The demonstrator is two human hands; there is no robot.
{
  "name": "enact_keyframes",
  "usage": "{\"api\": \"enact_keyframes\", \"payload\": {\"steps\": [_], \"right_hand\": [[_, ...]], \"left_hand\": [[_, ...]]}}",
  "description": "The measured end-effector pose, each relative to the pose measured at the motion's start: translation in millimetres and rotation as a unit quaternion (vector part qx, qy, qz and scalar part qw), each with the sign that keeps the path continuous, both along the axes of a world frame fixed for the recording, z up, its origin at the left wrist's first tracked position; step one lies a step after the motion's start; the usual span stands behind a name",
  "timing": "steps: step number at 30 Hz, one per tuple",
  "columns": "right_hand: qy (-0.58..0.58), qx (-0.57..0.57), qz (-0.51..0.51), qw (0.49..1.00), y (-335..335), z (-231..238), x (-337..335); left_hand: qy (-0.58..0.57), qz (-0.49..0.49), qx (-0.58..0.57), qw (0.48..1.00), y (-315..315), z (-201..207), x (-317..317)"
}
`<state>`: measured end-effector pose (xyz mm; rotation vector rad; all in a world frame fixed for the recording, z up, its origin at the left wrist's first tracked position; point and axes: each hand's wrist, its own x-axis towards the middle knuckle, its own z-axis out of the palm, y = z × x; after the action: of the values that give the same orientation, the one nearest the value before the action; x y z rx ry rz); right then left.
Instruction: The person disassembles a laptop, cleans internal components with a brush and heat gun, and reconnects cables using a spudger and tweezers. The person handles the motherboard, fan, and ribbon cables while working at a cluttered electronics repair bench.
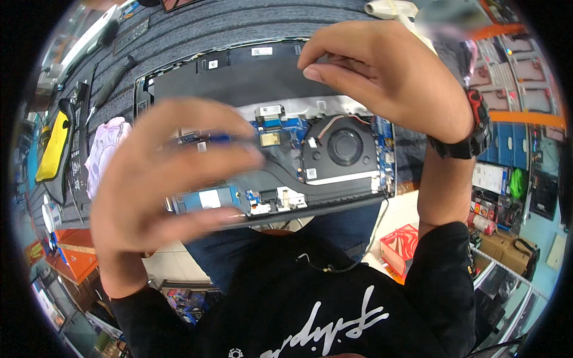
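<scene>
An opened laptop (250, 80) lies across the table edge in front of me, its bottom cover off and its insides showing. A round black fan (343, 146) sits at its right side, next to blue circuit board parts, and a wide black battery pack fills the far part. My left hand (173, 173), smeared by motion, hovers over the laptop's left half with its fingers apart, hiding the parts beneath. Over the far right part, my right hand (370, 77) is closed, thumb and forefinger tips near each other; anything between them is too small to make out.
On the ribbed grey mat to the left lie a screwdriver (107, 89), a yellow and black pouch (55, 146) and a pale cloth (106, 149). A white heat-gun-like tool (391, 9) lies at the far right. A thin cable (376, 232) hangs by the laptop's near right corner.
</scene>
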<state>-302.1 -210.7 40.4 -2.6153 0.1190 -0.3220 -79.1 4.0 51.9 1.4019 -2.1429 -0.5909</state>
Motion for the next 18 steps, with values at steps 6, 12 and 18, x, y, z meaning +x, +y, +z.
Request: {"api": "enact_keyframes", "payload": {"steps": [6,12,18], "right_hand": [[-0.034,-0.034,0.012,0.999,-8.3,-18.3,-3.1],[0.052,0.068,0.151,0.985,-3.9,-6.1,-11.5],[0.080,0.045,0.154,0.984,-6.9,-12.1,-8.3]], "left_hand": [[-0.122,-0.045,-0.043,0.991,5.6,-14.9,-17.3],[-0.063,0.062,-0.085,0.992,21.8,-24.0,28.5],[-0.110,0.092,-0.105,0.984,22.2,-13.3,32.5]]}}
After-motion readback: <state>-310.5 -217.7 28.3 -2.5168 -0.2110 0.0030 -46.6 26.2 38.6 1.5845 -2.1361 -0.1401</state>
